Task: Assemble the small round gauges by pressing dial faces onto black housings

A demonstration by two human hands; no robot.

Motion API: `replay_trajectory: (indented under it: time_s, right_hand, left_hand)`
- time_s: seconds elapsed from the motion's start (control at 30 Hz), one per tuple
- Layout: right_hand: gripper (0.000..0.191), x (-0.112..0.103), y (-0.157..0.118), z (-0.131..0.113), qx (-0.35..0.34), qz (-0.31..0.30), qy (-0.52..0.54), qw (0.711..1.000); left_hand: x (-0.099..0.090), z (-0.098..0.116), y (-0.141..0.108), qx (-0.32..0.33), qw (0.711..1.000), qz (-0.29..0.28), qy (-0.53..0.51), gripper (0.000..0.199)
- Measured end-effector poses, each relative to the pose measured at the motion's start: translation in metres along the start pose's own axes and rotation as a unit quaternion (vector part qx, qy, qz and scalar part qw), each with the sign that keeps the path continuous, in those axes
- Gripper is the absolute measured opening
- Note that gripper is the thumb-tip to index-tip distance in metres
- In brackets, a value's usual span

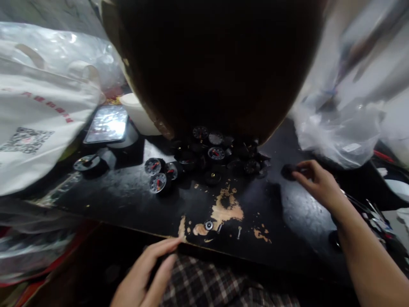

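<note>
My right hand [315,183] pinches a small black round piece [289,172] at the right side of the table; its front is too dark to make out. At the near table edge, my left hand [150,268] is empty, with fingers stretched out and thumb apart. Three round dial gauges [157,183] with red needles sit left of the middle. Behind them lies a dark pile of more gauges [216,153]. Close to the front edge are a small metal ring-like part [208,225] and a tiny screw-like piece [239,232].
A large dark container [217,64] opens over the pile. On the left are a white bag [41,111], a phone [107,123], a white roll [140,113] and a round metal-faced item [87,162]. A clear plastic bag [341,132] and several tools [372,213] lie at right.
</note>
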State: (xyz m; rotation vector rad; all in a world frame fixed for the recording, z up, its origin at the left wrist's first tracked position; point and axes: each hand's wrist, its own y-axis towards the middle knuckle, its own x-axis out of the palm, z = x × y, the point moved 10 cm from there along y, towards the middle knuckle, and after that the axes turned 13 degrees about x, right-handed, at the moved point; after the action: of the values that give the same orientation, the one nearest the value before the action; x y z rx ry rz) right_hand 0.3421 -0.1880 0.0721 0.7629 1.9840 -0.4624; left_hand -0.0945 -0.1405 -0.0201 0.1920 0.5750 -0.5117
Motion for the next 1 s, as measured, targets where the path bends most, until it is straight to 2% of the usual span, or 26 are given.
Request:
replay_trajectory:
  time_s: [0.03,0.1,0.13,0.17,0.2,0.27,0.37,0.43,0.53,0.6,0.67,0.73,0.87,0.93,1.0]
  right_hand:
    - [0.036,0.019,-0.020,-0.022,-0.021,-0.062,0.021,0.998]
    - [0.030,0.067,-0.068,-0.068,-0.061,-0.249,0.090,0.962]
    - [0.027,0.083,-0.090,-0.087,-0.072,-0.306,0.119,0.942]
    - [0.026,0.094,-0.107,-0.102,-0.077,-0.338,0.139,0.928]
    - [0.025,0.101,-0.119,-0.114,-0.087,-0.341,0.144,0.925]
    - [0.030,0.104,-0.132,-0.129,-0.130,-0.286,0.113,0.943]
    - [0.045,0.105,-0.146,-0.144,-0.235,-0.187,0.021,0.954]
    - [0.047,0.111,-0.146,-0.142,-0.246,-0.183,-0.007,0.952]
    - [0.044,0.127,-0.135,-0.129,-0.175,-0.243,0.017,0.954]
    - [0.044,0.136,-0.133,-0.126,-0.153,-0.265,0.023,0.952]
    - [0.045,0.141,-0.136,-0.130,-0.171,-0.253,0.002,0.952]
    - [0.047,0.142,-0.143,-0.139,-0.204,-0.217,-0.021,0.954]
    - [0.045,0.138,-0.158,-0.155,-0.270,-0.146,-0.054,0.950]
    - [0.053,0.142,-0.165,-0.160,-0.298,-0.137,-0.078,0.941]
    - [0.071,0.149,-0.169,-0.161,-0.316,-0.138,-0.104,0.933]
  left_hand:
    - [0.012,0.020,0.008,0.025,0.999,-0.011,-0.034,0.028]
    - [0.041,0.052,0.023,0.048,0.990,-0.055,-0.118,0.040]
    - [0.055,0.064,0.030,0.048,0.981,-0.075,-0.173,0.045]
    - [0.063,0.069,0.036,0.037,0.971,-0.070,-0.224,0.041]
    - [0.068,0.070,0.041,0.018,0.963,-0.063,-0.260,0.037]
    - [0.070,0.065,0.045,-0.015,0.950,-0.027,-0.309,0.030]
    - [0.063,0.052,0.042,-0.034,0.942,0.011,-0.334,0.029]
    - [0.054,0.044,0.038,-0.025,0.947,0.021,-0.320,0.029]
    - [0.025,0.035,0.032,0.024,0.977,0.079,-0.197,0.026]
    - [0.010,0.037,0.030,0.070,0.988,0.103,-0.091,0.025]
    - [0.011,0.045,0.032,0.109,0.990,0.088,-0.027,0.027]
    - [0.016,0.052,0.038,0.129,0.989,0.072,0.000,0.027]
    - [0.027,0.059,0.053,0.118,0.990,0.061,0.052,0.024]
    - [0.030,0.062,0.057,0.115,0.989,0.058,0.079,0.022]
    - [0.031,0.064,0.057,0.128,0.985,0.062,0.102,0.020]
